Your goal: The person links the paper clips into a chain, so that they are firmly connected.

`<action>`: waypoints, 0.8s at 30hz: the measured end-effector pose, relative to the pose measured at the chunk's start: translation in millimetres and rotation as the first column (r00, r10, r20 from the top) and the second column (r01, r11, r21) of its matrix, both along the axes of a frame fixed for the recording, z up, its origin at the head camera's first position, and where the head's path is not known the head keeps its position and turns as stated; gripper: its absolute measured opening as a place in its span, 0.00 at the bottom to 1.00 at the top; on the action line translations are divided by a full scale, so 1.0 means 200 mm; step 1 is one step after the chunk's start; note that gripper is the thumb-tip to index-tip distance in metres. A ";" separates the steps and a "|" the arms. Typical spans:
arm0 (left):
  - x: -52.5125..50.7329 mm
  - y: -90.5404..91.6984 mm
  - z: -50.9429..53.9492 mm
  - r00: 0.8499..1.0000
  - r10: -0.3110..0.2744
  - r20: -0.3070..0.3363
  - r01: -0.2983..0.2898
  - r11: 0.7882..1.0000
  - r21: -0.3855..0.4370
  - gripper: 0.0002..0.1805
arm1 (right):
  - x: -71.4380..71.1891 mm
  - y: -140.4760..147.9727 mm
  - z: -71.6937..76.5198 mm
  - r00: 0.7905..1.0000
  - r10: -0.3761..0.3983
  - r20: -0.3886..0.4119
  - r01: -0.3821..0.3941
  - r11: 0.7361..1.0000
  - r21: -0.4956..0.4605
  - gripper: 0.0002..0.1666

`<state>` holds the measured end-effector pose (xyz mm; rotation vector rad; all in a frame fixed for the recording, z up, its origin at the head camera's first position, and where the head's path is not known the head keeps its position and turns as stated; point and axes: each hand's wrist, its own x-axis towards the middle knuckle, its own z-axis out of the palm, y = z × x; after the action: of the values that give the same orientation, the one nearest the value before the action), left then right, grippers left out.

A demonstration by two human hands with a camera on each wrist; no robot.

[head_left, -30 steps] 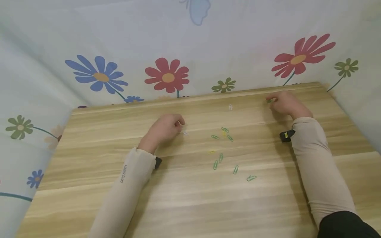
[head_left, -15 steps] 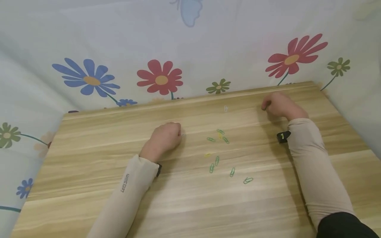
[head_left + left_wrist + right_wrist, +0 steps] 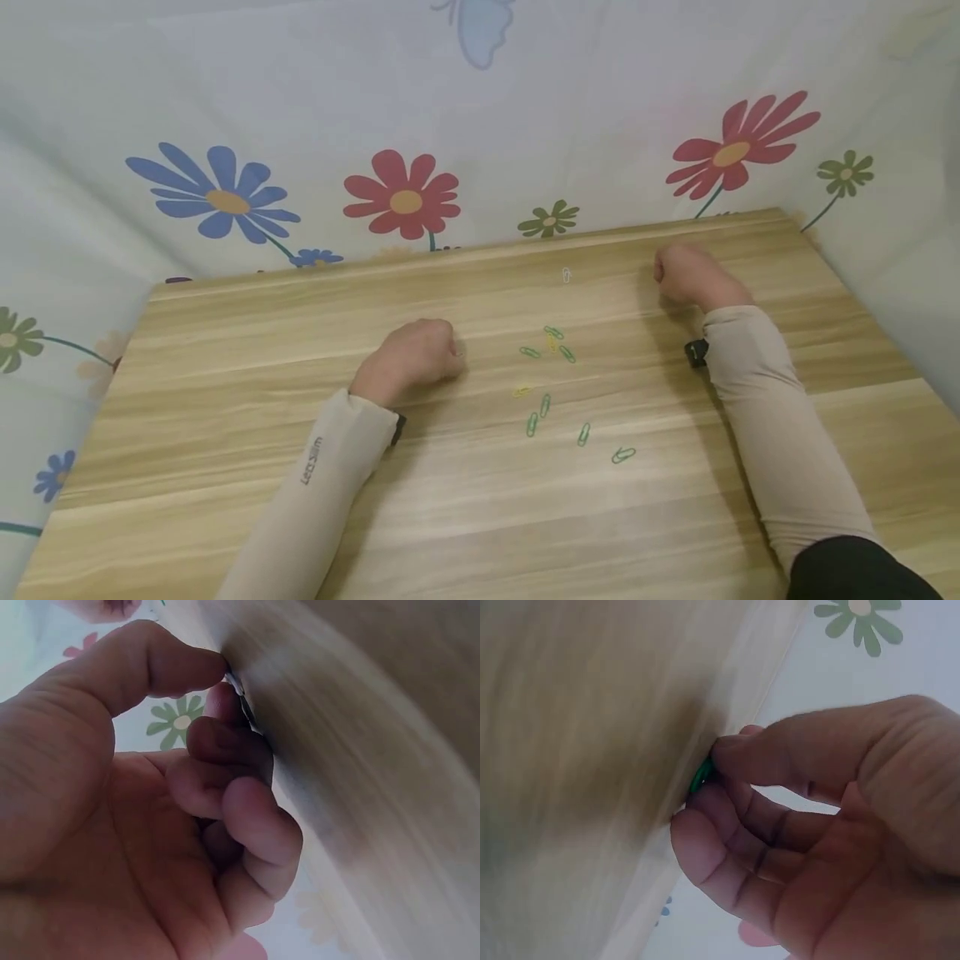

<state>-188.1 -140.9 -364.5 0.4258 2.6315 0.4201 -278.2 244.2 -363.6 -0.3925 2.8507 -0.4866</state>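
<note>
My left hand is at the tabletop left of the middle. In the left wrist view, its thumb and index fingertip pinch a small whitish paper clip close to the wood, with the other fingers curled. Toward the far right of the table is my right hand. The right wrist view shows a green paper clip pinched between that thumb and forefinger, down near the surface; the head view hides it behind the hand.
Between the hands, several green paper clips lie scattered with yellow paper clips on the wooden table. A white paper clip lies near the back edge. A flowered curtain hangs behind the table.
My left fingers have closed on the white paper clip that lay beside them. My right hand, holding the green paper clip, has turned and come slightly nearer; the head view has shifted a little.
</note>
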 end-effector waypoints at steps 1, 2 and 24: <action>0.00 0.00 0.00 1.000 -0.002 0.001 0.002 1.000 -0.004 0.16 | 0.00 -0.01 0.00 1.000 0.005 0.003 -0.005 1.000 -0.001 0.08; 0.00 0.00 0.01 1.000 -0.003 0.001 0.003 1.000 -0.012 0.16 | 0.01 -0.01 0.00 1.000 0.009 0.003 -0.009 1.000 0.000 0.09; 0.03 0.02 0.01 0.999 -0.034 -0.008 0.033 0.998 -0.053 0.12 | 0.05 -0.02 -0.02 0.997 0.024 0.072 -0.027 0.999 0.043 0.09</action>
<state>-182.7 -136.1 -362.1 0.4549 2.6337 0.3378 -269.1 239.5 -368.1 -0.3943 2.7787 -0.4234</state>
